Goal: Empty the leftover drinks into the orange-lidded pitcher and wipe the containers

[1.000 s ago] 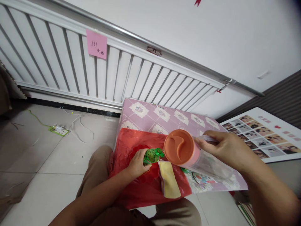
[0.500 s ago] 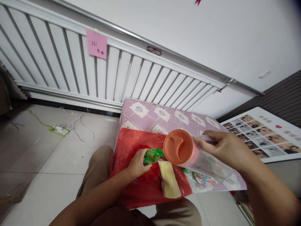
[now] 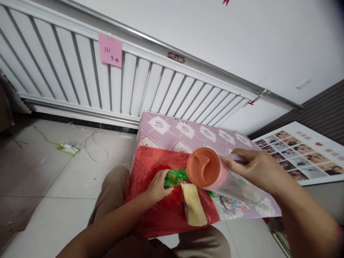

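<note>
My left hand [image 3: 158, 188] is wrapped round a small see-through green bottle [image 3: 173, 178] with a narrow mouth that points right. My right hand [image 3: 254, 166] grips the handle of a clear plastic pitcher [image 3: 239, 188] with an orange lid [image 3: 203, 167]. The pitcher lies tilted on its side, its lid facing me and close by the bottle's mouth. Whether the two touch, I cannot tell. Below them a folded yellow cloth [image 3: 195, 206] rests on a red plastic sheet [image 3: 150, 222].
The sheet covers part of a table with a purple flowered cloth [image 3: 206, 132]. Behind it runs a white radiator [image 3: 139, 82] with a pink note [image 3: 110, 50]. A green power strip [image 3: 67, 148] and cables lie on the floor at left. A photo board [image 3: 301, 154] leans at right.
</note>
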Tool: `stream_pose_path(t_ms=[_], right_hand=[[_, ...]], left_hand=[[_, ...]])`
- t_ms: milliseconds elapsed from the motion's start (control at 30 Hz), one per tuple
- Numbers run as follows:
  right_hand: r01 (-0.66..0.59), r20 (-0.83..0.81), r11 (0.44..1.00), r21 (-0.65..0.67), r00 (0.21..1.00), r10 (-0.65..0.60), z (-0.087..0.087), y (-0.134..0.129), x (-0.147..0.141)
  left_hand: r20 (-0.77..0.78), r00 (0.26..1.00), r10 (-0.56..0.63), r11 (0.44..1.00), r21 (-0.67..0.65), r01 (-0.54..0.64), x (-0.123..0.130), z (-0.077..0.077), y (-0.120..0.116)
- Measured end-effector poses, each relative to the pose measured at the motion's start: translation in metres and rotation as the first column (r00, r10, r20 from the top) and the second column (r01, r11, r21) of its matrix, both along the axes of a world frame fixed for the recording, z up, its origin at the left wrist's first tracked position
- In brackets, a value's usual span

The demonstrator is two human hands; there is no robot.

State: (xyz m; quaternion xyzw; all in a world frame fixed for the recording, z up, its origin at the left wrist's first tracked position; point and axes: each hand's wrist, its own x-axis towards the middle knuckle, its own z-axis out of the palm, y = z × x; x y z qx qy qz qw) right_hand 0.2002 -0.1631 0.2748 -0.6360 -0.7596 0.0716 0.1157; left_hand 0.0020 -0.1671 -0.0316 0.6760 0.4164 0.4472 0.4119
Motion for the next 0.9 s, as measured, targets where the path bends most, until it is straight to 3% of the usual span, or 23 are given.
stream_pose_path(t_ms=[100,900], right_hand=[[0.074,0.03,0.994,0.084,0.997,-0.076,-0.0002,-0.0004,-0.002],[0.16,0.107,0.987,0.001,0.981,-0.16,0.007,-0.0006,-0.0086]], left_hand=[[0.006,1.0,0.0,1.0,0.003,0.0,0.0003,-0.0018,0.0004],[0.011,1.0,-0.003,1.0,0.0,0.003,0.0007,-0.0032,0.0006]])
